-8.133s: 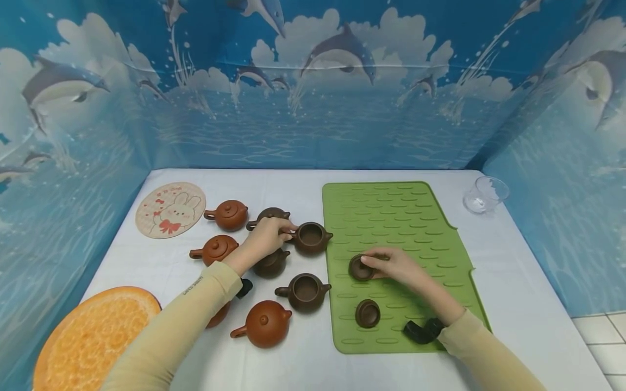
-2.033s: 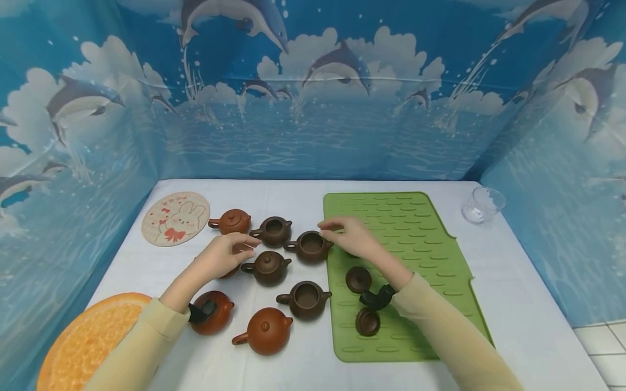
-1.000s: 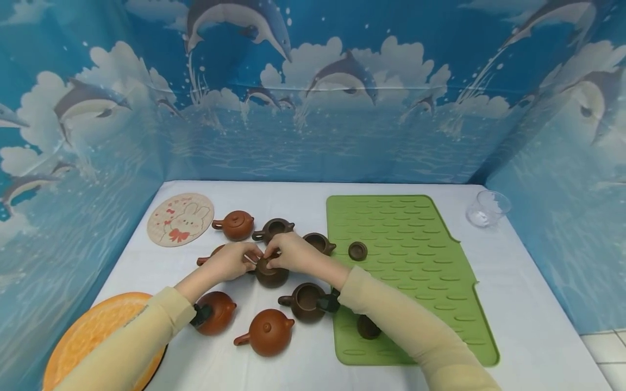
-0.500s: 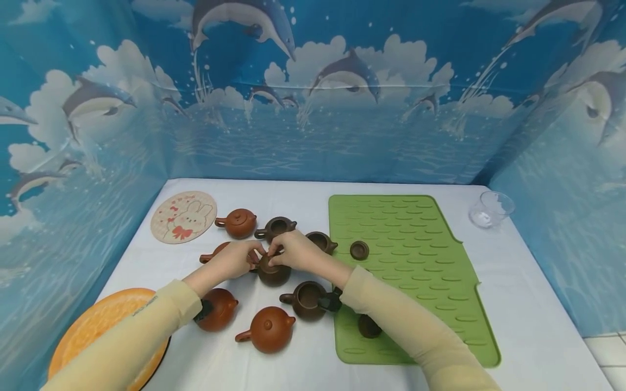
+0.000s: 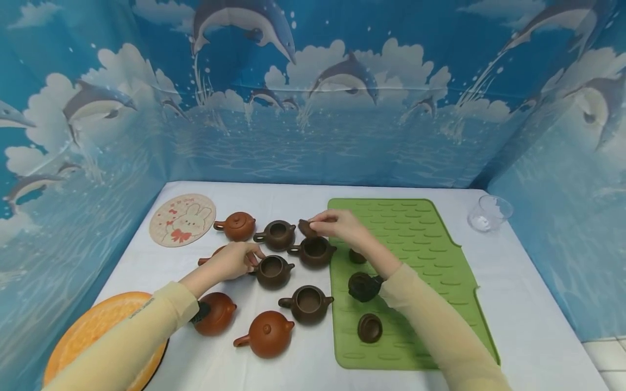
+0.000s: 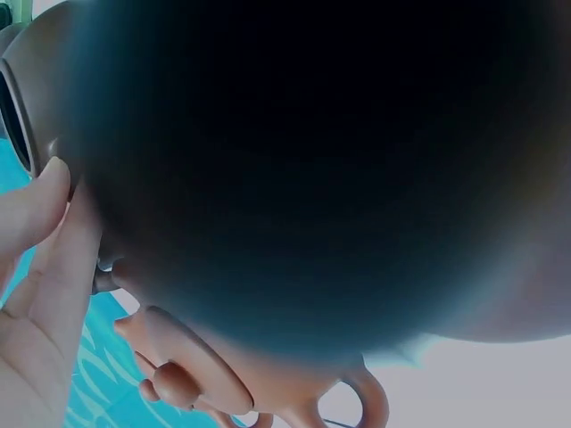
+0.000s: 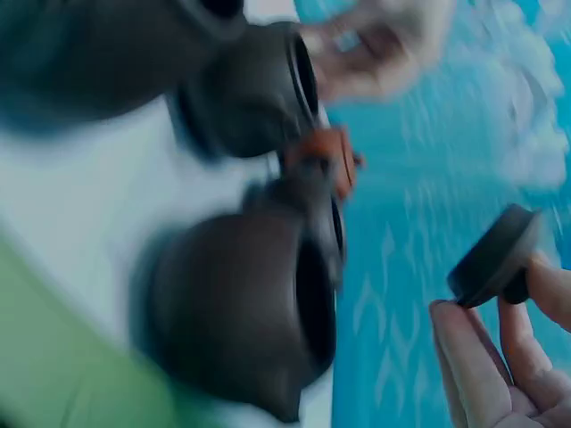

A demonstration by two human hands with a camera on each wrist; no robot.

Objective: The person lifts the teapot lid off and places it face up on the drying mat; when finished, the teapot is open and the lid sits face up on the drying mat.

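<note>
My left hand (image 5: 227,263) pinches the handle side of a dark brown teapot (image 5: 274,273), which stands lidless on the table. Between the fingertips of my right hand (image 5: 344,225) is a small dark teapot lid (image 5: 306,228), tilted in the air near another lidless dark teapot (image 5: 315,252). The right wrist view shows this lid (image 7: 495,256) pinched by its knob side, off to the side of the pots. In the left wrist view a dark blur hides much, while thumb and fingers (image 6: 53,192) touch the teapot (image 6: 45,85).
Two more lidless dark teapots (image 5: 309,305) stand nearby. Several reddish teapots (image 5: 268,334) with lids sit at left and front. Loose dark lids (image 5: 370,328) lie on the green mat (image 5: 411,347). A clear glass (image 5: 489,213) is at far right, a bunny coaster (image 5: 183,220) at back left.
My right hand has lifted the lid off the teapot that the left hand holds and carried it rightward. Earlier, other dark lids came to lie on the mat.
</note>
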